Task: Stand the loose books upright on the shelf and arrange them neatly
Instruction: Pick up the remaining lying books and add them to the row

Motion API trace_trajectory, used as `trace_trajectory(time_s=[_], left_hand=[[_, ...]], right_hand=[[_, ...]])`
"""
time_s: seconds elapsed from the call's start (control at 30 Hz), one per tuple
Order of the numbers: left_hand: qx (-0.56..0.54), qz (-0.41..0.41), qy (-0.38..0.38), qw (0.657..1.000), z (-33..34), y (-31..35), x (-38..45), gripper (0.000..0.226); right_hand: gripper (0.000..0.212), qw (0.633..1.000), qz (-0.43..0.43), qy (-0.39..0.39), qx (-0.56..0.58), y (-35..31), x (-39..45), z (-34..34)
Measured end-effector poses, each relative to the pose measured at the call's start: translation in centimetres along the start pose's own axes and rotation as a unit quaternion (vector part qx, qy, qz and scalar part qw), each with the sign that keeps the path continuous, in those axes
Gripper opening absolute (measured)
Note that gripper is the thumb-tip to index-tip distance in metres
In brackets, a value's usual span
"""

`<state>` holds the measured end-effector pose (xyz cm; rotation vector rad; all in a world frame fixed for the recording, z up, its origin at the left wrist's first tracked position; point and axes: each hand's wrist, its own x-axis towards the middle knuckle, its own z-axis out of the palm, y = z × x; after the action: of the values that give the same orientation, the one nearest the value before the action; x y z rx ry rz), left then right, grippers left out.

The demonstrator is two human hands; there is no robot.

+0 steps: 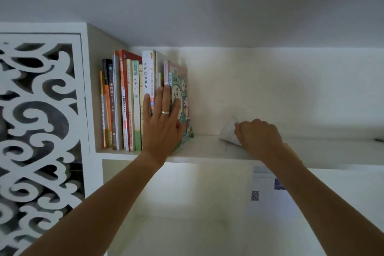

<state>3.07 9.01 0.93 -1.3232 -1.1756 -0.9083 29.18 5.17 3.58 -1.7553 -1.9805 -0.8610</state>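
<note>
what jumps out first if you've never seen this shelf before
The row of upright books packed at the shelf's left end, with the left hand, wearing a ring, pressed flat against the spines. To the right, the right hand grips a blurred white book on the shelf. A white carved screen fills the far left.

From my end the right hand [257,135] covers most of the white thing [229,133] it's gripping, so I can't tell what it is. The left hand [164,118] hides the lower spines of the books [133,100], and the far-right dark object [379,140] is cut off.
</note>
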Motion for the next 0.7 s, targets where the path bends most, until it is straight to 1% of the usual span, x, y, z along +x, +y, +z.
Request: trace_trajectory(time_s=[0.03,0.07,0.1,0.13,0.17,0.2,0.23,0.27,0.3,0.33,0.37,0.43,0.5,0.53,0.57,0.63,0.67,0.7], left_hand=[[0.000,0.000,-0.002,1.000,0.0,0.0,0.0,0.054],[-0.001,-0.001,-0.004,1.000,-0.1,0.0,0.0,0.054],[-0.005,-0.003,-0.002,1.000,-0.1,0.1,0.0,0.054],[-0.014,-0.004,0.003,1.000,-0.2,0.1,0.0,0.053],[-0.025,-0.005,0.012,1.000,-0.2,0.1,0.0,0.053],[-0.036,-0.006,0.021,0.999,-0.1,0.1,-0.1,0.054],[-0.047,-0.006,0.027,0.998,-0.1,0.0,-0.1,0.056],[-0.055,-0.006,0.030,0.998,-0.1,0.0,-0.2,0.057],[-0.061,-0.006,0.031,0.998,0.0,-0.1,-0.3,0.058],[-0.065,-0.006,0.032,0.997,0.0,-0.1,-0.3,0.058],[-0.066,-0.006,0.033,0.997,0.0,-0.1,-0.3,0.058],[-0.062,-0.010,0.034,0.997,0.1,-0.1,-0.3,0.056],[-0.059,-0.011,0.031,0.998,0.3,-0.1,-0.4,0.056],[-0.062,-0.011,0.030,0.998,0.4,-0.1,-0.4,0.058],[-0.064,-0.012,0.032,0.997,0.5,-0.1,-0.5,0.061],[-0.055,-0.019,0.032,0.998,0.6,0.0,-0.5,0.066],[-0.049,-0.022,0.030,0.998,0.6,0.1,-0.5,0.066],[-0.046,-0.022,0.030,0.998,0.6,0.0,-0.4,0.065]], right_hand=[[0.045,0.998,0.024,0.048,0.018,-0.4,0.1,0.2],[0.044,0.991,0.054,0.108,0.064,-1.0,0.3,0.4],[0.048,0.972,0.089,0.177,0.130,-1.8,0.6,0.6],[0.052,0.938,0.132,0.248,0.206,-2.6,0.8,0.6],[0.054,0.895,0.175,0.299,0.281,-3.4,1.2,0.4],[0.053,0.852,0.208,0.330,0.349,-4.1,1.6,-0.1],[0.052,0.813,0.235,0.342,0.409,-4.8,2.2,-0.6],[0.051,0.780,0.254,0.345,0.456,-5.4,2.7,-1.2],[0.051,0.757,0.270,0.337,0.491,-6.1,3.0,-2.0],[0.051,0.744,0.279,0.323,0.514,-6.9,3.4,-2.4],[0.051,0.741,0.279,0.302,0.531,-7.8,3.7,-2.7],[0.052,0.737,0.243,0.236,0.585,-9.9,3.9,-3.0],[0.053,0.693,0.178,0.139,0.685,-11.8,3.9,-2.9],[0.053,0.687,0.141,0.106,0.705,-12.5,3.6,-2.8],[0.054,0.717,0.087,0.092,0.686,-12.9,3.4,-2.7],[0.047,0.787,-0.015,0.089,0.610,-13.1,3.2,-2.3],[0.042,0.808,-0.044,0.099,0.580,-12.8,3.3,-1.9],[0.033,0.819,-0.050,0.117,0.560,-12.2,3.4,-1.7]])
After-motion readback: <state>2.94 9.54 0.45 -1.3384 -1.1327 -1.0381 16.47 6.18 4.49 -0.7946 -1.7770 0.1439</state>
